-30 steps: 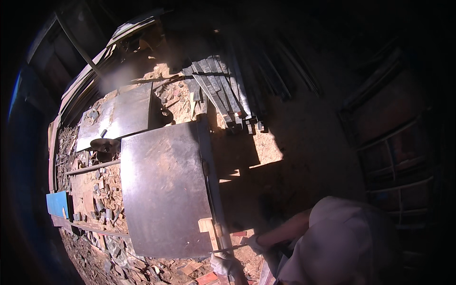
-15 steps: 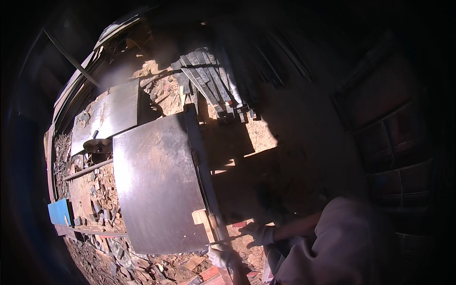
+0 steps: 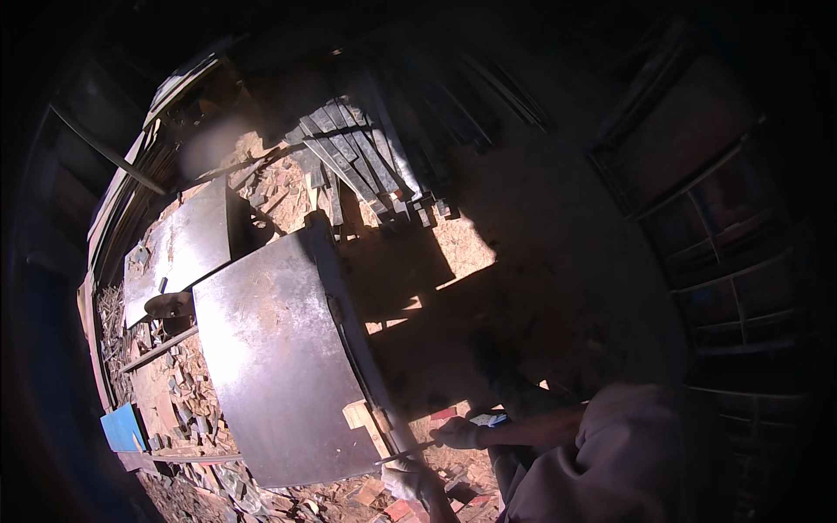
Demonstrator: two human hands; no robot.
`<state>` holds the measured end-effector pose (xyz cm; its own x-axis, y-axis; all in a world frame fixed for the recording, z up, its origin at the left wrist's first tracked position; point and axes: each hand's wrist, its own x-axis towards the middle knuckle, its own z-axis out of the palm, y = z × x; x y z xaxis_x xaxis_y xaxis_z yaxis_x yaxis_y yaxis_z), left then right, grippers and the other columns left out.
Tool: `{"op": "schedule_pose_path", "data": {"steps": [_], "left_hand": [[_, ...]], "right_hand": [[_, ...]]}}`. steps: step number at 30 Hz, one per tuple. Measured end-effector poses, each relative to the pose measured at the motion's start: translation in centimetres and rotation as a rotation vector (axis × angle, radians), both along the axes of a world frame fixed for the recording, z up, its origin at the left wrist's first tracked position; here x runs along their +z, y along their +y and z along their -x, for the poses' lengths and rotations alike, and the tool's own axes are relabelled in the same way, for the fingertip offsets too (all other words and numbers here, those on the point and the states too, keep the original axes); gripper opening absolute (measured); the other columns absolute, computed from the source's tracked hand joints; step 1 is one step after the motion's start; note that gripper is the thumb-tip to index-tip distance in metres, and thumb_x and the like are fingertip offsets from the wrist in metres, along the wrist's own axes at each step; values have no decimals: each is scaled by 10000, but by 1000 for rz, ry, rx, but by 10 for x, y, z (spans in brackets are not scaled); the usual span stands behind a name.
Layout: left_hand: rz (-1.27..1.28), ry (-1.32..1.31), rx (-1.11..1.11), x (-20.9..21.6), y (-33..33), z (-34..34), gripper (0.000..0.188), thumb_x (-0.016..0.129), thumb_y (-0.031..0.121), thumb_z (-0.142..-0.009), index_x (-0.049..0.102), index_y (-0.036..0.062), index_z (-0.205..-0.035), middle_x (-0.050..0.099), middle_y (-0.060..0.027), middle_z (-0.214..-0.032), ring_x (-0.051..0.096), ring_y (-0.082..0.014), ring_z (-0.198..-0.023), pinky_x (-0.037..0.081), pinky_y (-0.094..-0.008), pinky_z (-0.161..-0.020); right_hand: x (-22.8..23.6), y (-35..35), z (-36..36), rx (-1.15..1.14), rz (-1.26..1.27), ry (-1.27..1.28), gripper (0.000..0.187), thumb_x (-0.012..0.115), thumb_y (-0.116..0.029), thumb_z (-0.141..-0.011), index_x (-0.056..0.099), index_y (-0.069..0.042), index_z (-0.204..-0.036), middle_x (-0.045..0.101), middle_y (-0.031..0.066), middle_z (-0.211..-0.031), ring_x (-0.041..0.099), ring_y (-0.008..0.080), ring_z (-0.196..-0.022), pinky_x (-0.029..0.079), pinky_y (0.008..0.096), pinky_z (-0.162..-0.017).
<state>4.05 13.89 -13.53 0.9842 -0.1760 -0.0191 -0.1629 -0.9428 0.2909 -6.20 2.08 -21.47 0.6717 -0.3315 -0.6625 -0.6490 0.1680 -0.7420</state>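
A thin dark strip (image 3: 408, 454) slants across the near right corner of the dark metal table (image 3: 279, 366). My right hand (image 3: 458, 432), in a glove, is closed around its right end. My left hand (image 3: 402, 480), in a pale glove, is bunched at the strip's other end, just off the table's near edge; its fingertips are washed out by sunlight. Beside the strip, a pale, stepped wooden block (image 3: 359, 415) rests along the table's right edge. Whether the strip is wood or metal cannot be made out.
Beyond the table's left corner stands a round saw blade (image 3: 169, 304) by a second metal tabletop (image 3: 187, 235). Long dark planks (image 3: 353, 152) are stacked at the far side. Wood offcuts (image 3: 187, 383) litter the ground, near a blue panel (image 3: 124, 429). Deep shadow covers the right side.
My right hand's fingers were spread beside the strip's end and are now closed around it. The left hand stays by the table corner. The whole view has shifted slightly.
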Motion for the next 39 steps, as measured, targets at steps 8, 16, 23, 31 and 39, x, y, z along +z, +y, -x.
{"op": "schedule_pose_path", "data": {"steps": [8,16,23,31,39], "left_hand": [[45,-60,-52,-4,-23,-4,508,498,489,-1075,655,31,-1228,655,-233,-1028,608,-468,-926,479,-577,-817],[63,183,-254,-4,-146,-9,436,539,432,-1068,665,49,-1233,672,-180,-1006,619,-388,-869,494,-516,-758],[36,854,-228,-54,-325,-6,381,571,387,-1062,673,63,-1236,686,-139,-989,628,-324,-824,506,-468,-712],[-177,1068,123,-93,-451,-36,324,608,335,-1055,682,80,-1240,702,-92,-969,638,-251,-772,520,-414,-659],[274,1030,-132,-245,-889,-48,323,707,262,-1030,688,72,-1291,718,-12,-1098,657,-131,-913,529,-295,-782]], "right_hand": [[11,-29,-11,404,-254,74,472,486,-472,-1071,732,-81,-1170,794,93,-1045,705,295,-1110,493,401,-1053],[121,-217,33,178,-295,-48,465,563,-464,-1046,708,-56,-1215,775,99,-1046,693,259,-1064,506,397,-977],[129,-404,127,-295,-29,-42,437,618,-426,-1033,694,-42,-1230,757,103,-1045,699,217,-970,539,377,-871],[41,-583,131,-767,-41,88,422,681,-381,-1019,679,-26,-1247,736,108,-1044,706,169,-862,578,353,-750],[-154,-882,196,-596,124,441,390,712,-351,-981,694,-52,-1230,771,172,-1086,748,326,-1000,591,422,-881]]}}
